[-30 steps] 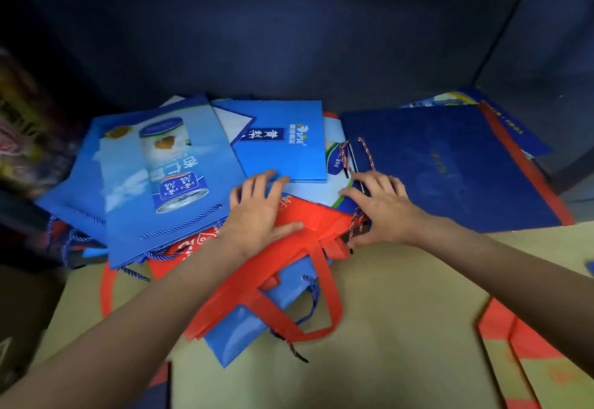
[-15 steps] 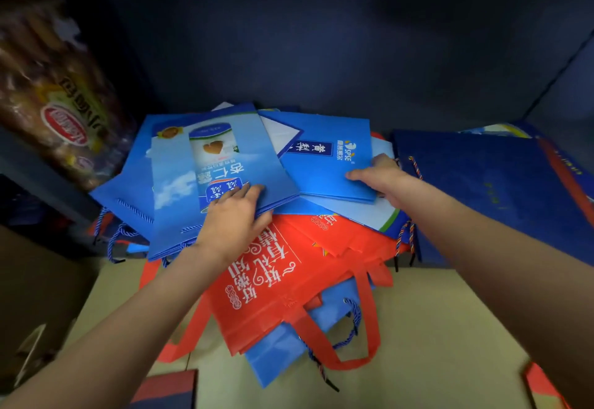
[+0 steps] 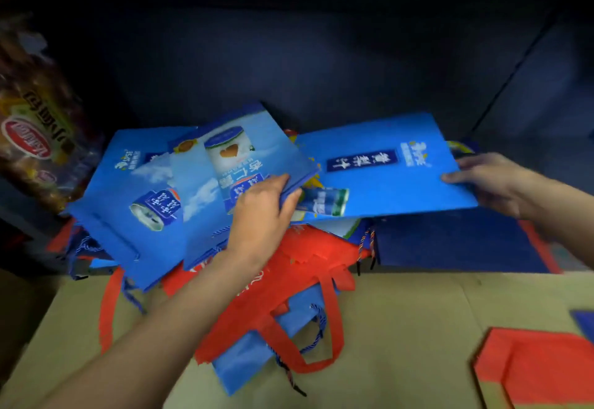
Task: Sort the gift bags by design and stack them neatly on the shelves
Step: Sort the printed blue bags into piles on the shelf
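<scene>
dark shelf walls back a tan cardboard surface (image 3: 401, 328). at its far left edge, a snack packet (image 3: 35, 138). the left hand (image 3: 260, 212) pinches a light blue can-print bag (image 3: 238, 164) on the pile over a red bag (image 3: 289, 280). the right hand (image 3: 491, 180) grips a blue bag (image 3: 385, 167) by its right edge.

We seem to be in a shop's stock area: a dark shelf bay (image 3: 321, 64) at the far side holds a heap of branded gift bags (image 3: 382, 167), packaged snack bags (image 3: 35, 132) sit far left, and flattened cardboard (image 3: 401, 328) covers the near surface.
</scene>
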Demonstrator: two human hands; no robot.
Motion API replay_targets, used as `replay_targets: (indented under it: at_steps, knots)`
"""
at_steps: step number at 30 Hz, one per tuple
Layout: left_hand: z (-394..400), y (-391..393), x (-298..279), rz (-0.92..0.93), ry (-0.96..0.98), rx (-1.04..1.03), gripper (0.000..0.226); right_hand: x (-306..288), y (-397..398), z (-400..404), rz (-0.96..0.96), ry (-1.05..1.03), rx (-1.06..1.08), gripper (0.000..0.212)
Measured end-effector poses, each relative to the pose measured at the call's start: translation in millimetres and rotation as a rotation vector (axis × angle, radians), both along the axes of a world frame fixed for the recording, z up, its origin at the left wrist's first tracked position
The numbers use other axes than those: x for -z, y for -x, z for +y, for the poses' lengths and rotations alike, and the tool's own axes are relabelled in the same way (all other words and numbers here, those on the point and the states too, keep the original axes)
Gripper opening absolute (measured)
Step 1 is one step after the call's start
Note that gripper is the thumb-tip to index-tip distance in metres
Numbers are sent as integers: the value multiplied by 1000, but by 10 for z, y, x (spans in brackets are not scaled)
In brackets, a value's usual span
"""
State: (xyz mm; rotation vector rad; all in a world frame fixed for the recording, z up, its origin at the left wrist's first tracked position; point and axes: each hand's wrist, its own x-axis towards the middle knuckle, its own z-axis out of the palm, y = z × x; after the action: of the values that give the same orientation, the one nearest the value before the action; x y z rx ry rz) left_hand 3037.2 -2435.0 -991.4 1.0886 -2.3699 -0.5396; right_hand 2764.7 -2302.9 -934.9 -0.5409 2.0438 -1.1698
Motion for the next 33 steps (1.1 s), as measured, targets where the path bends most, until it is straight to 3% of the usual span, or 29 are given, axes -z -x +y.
replay_targets:
  at_steps: [3, 5, 7, 10, 12, 15, 18, 22, 24, 27, 30, 33]
  knots:
    - [298, 434, 186, -188, -38, 202, 73, 450, 369, 641, 144, -339, 35, 35]
    - [478, 613, 294, -344, -65, 339, 67, 573, 433, 849, 197, -446, 20, 41]
    - [578, 654, 397, -497, -61, 436, 63, 569, 388, 863, 327, -472, -16, 44]
    - [515, 525, 467, -708, -14, 396, 81, 536, 199, 730, 471, -492, -204, 84]
    - [391, 391, 514, -810, -28, 353, 88, 549, 6, 616, 540, -492, -402, 92]
    - [273, 151, 525, -818, -61, 321, 88, 675, -316, 377, 441, -416, -566, 93]
    - [232, -162, 519, -669, -114, 294, 78, 832, -561, 57, 366, -381, -515, 96]
    - [26, -647, 475, -511, -29, 36, 68, 967, -898, -326, 586, -557, -419, 107]
    - [-167, -865, 475, -627, 4, -114, 65, 972, -1008, -440, 639, -576, -358, 107]
    - [-364, -1013, 439, -785, -75, -211, 73, 954, -1006, -541, 540, -505, -245, 102]
    - [-490, -968, 418, -860, -111, -173, 72, 965, -923, -583, 423, -411, -164, 97]
    - [-573, -910, 381, -951, -88, -101, 69, 963, -925, -654, 328, -452, -148, 108]
